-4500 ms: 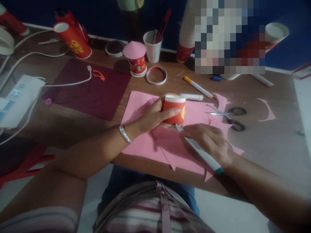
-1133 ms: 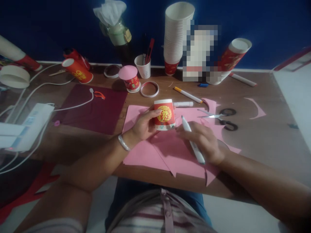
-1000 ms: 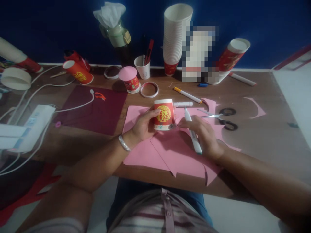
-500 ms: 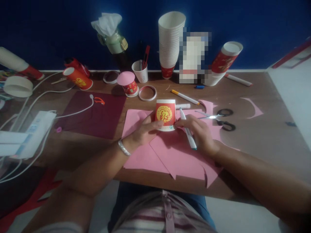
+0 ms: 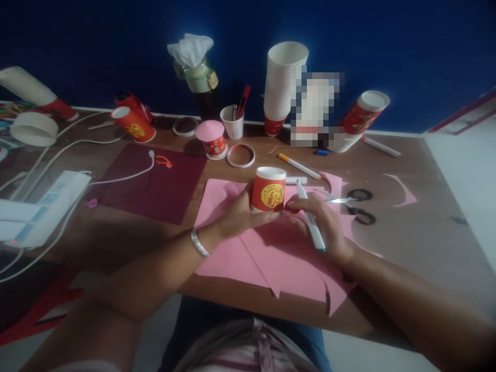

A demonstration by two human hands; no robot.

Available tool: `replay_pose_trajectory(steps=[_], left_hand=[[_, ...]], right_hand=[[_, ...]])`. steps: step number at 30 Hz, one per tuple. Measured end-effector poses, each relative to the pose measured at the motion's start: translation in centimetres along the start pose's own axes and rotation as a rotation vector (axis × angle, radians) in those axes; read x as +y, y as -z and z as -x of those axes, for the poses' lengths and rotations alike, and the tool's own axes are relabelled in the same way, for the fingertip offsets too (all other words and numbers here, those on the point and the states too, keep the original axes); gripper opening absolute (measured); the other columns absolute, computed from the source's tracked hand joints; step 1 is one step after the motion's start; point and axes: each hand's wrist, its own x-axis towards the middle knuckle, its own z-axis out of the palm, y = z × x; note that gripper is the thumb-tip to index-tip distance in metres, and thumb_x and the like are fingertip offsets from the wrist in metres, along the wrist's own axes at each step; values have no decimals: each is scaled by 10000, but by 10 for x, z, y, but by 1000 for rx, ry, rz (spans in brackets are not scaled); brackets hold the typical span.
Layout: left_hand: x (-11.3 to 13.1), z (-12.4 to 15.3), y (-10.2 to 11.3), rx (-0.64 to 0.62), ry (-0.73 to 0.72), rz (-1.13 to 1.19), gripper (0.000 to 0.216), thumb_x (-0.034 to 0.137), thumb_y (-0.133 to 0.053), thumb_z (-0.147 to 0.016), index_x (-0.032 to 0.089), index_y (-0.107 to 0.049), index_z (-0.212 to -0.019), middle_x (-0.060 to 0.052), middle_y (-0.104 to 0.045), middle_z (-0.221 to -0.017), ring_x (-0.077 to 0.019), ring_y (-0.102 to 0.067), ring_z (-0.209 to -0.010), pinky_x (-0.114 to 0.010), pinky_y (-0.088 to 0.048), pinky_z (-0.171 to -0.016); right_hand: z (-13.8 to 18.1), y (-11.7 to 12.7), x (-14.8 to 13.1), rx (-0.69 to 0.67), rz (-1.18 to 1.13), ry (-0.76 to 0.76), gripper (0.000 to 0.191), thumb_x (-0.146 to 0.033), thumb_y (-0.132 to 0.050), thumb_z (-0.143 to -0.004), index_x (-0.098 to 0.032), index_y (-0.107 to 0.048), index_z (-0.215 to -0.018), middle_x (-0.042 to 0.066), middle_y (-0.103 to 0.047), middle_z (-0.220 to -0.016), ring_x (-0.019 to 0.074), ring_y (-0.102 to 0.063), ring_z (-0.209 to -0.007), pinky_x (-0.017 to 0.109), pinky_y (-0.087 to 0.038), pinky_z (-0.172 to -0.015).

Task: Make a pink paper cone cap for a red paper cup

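Observation:
A red paper cup [image 5: 260, 194] with a round yellow print and white bands is held over the pink paper [image 5: 225, 253]. My left hand [image 5: 248, 211] grips it from the left, thumb along its lower edge. In my right hand [image 5: 323, 219] is a white marker [image 5: 311, 217], its tip pointing up and away and its green end towards me. The right fingertips are at the cup's lower right side; whether they touch it I cannot tell. Scissors [image 5: 356, 198] lie just right of that hand. Behind the marker tip, a white pen or cap [image 5: 300, 180] lies partly hidden.
At the back stand a tall cup stack [image 5: 279, 82], a cup with a pink cone top [image 5: 214, 147] and a cup of pens [image 5: 232, 129]. A tape roll [image 5: 241, 156] and a yellow-capped marker [image 5: 300, 166] lie nearer. A white power strip [image 5: 58, 206] with cables occupies the left.
The cup has been turned, its yellow print shifting rightward, and now tilts so its top end shows. My left thumb reaches farther along the lower edge. The whole view has shifted slightly.

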Motion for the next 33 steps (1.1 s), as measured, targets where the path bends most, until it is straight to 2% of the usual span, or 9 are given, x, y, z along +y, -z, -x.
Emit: replay_pose_trajectory(steps=[4, 6, 10, 14, 17, 21, 25, 28, 33], left_hand=[[1, 2, -8, 39, -121, -164, 728, 293, -921, -739, 237, -505, -1335, -140, -643, -1352, -308, -642, -1240, -469, -536, -1035], [5, 3, -12, -7, -158, -221, 766, 290, -925, -734, 235, -499, -1368, -162, -613, -1407, -342, -612, -1305, -507, -522, -1083], [9, 5, -11, -182, -139, -97, 655, 266, -795, -875, 263, -462, -1439, -164, -593, -1452, -344, -598, -1360, -542, -505, -1136], [8, 4, -6, -153, -66, -69, 632, 284, -787, -885, 259, -483, -1438, -156, -586, -1479, -328, -606, -1357, -495, -511, -1128], [4, 3, -5, -60, -66, -95, 708, 297, -876, -794, 228, -513, -1399, -167, -627, -1413, -319, -640, -1278, -454, -540, -1050], [-1, 2, -4, -44, -142, -147, 817, 266, -948, -691, 240, -508, -1379, -155, -624, -1393, -315, -626, -1267, -436, -534, -1031], [1, 2, -5, -69, -146, -186, 746, 286, -925, -728, 231, -525, -1356, -142, -663, -1321, -297, -654, -1193, -423, -539, -994], [4, 2, -8, -80, -136, -174, 638, 334, -888, -782, 222, -548, -1311, -135, -684, -1278, -272, -675, -1125, -411, -545, -955], [-3, 1, -6, 65, -109, -167, 686, 346, -913, -739, 221, -517, -1285, -112, -688, -1218, -266, -689, -1071, -435, -562, -936]], right_hand=[[4, -2, 3, 5, 9, -85, 322, -357, -708, -977, -255, -591, -1259, 86, -697, -1080, 231, -709, -891, 392, -621, -750], [6, -4, 5, 1, -48, -169, 403, -381, -750, -946, -253, -568, -1282, 94, -680, -1146, 234, -711, -923, 416, -639, -781], [9, -8, 8, 29, -198, -336, 433, -363, -765, -938, -261, -539, -1293, 86, -645, -1201, 232, -722, -1011, 427, -664, -832], [8, -9, 9, 72, -275, -457, 397, -326, -751, -950, -268, -536, -1279, 100, -604, -1275, 224, -731, -1056, 362, -674, -786], [8, -9, 11, 69, -285, -447, 352, -313, -720, -968, -255, -542, -1267, 105, -623, -1277, 209, -742, -1000, 363, -673, -792], [9, -9, 14, 41, -207, -417, 300, -312, -662, -997, -233, -559, -1267, 115, -658, -1231, 221, -739, -1004, 357, -658, -761], [8, -11, 12, 45, -149, -337, 264, -304, -627, -1015, -228, -580, -1264, 87, -678, -1145, 189, -727, -895, 328, -628, -707], [2, -9, 10, 71, -64, -239, 213, -276, -593, -1033, -236, -636, -1238, 50, -698, -1024, 177, -695, -825, 356, -594, -754], [-17, 8, 0, 203, 91, -148, 182, -299, -598, -1046, -276, -739, -1158, -6, -654, -773, 198, -625, -769, 390, -503, -777]])
